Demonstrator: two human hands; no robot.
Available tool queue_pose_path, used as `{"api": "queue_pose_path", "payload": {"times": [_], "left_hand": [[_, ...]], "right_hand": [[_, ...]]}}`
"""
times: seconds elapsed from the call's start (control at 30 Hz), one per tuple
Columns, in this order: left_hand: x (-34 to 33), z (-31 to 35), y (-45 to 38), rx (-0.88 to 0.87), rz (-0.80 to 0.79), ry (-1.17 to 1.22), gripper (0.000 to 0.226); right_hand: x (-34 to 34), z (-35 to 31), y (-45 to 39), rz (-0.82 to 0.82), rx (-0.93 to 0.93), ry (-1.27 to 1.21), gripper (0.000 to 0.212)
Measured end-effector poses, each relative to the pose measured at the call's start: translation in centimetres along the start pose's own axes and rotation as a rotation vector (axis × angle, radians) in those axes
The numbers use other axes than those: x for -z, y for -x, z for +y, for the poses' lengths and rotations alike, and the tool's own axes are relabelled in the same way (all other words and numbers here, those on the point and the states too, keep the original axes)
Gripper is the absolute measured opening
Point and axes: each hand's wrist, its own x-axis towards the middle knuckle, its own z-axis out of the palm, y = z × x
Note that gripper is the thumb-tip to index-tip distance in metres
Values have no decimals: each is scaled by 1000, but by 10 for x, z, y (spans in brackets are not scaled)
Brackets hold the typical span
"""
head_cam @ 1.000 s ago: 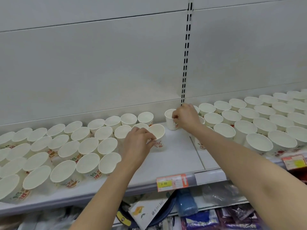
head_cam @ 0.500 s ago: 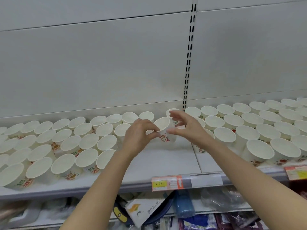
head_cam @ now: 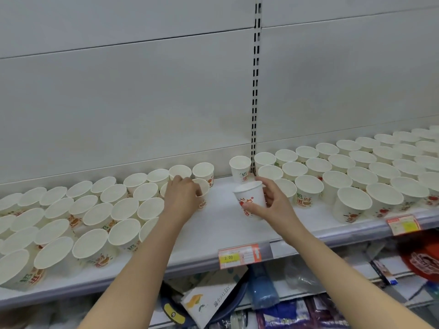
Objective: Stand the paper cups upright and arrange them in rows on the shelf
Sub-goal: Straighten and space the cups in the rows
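A: Cup in the right hand (head_cam: 270, 205)?

B: Yes. A white paper cup (head_cam: 251, 200) with red and orange print, mouth up and tipped a little, held over the bare middle of the shelf (head_cam: 213, 233). Thumb under the lower side, fingers curled round the far wall.

A: Touching the shelf?

B: Cannot tell; its base is hidden by the hand.

A: Left hand (head_cam: 181, 198)?

B: Fingers curled on the rim of a second cup (head_cam: 203, 193), which stands at the right edge of the left block of cups (head_cam: 95, 217).

A: Anything between the two blocks?

B: One single cup (head_cam: 240, 172) stands upright at the back, just left of the slotted upright (head_cam: 255, 91). The right block of cups (head_cam: 356, 176) starts beside it, in rows, all mouths up.

A: Shelf front?

B: An orange price tag (head_cam: 240, 256) marked 2.00 on the rail, a second tag (head_cam: 401, 225) further right. Below, a lower shelf holds a printed carton (head_cam: 211, 302), a blue bottle (head_cam: 262, 288) and dark packets (head_cam: 294, 314), mostly blurred.
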Motion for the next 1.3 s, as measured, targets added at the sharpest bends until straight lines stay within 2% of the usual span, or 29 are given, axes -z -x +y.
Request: {"api": "queue_pose_path", "payload": {"times": [0.1,0.2,0.33,0.43,0.57,0.73,0.93,1.03,1.13,1.3], "left_hand": [[-1,9,4,28,92,313,11],[1,31,21,20,56,595,16],[0,57,37,-50,-51,672,19],[0,78,46,-76,-45,731,18],[3,117,50,-84,-44,783,41],[4,171,45,-22,-9,814,61],[-7,196,55,45,14,774,55],[-5,193,58,17,34,764,55],[1,189,60,-17,4,710,44],[8,185,60,24,-23,607,25]], "right_hand": [[5,4,18,79,-8,-3,71],[16,11,35,169,-1,11,72],[39,12,58,295,22,16,70],[64,12,71,409,51,58,68],[93,13,71,502,50,184,69],[113,24,60,480,59,373,73],[125,44,51,322,85,503,80],[129,46,50,248,99,567,84],[135,46,55,223,153,680,75],[148,42,51,254,463,933,50]]}}
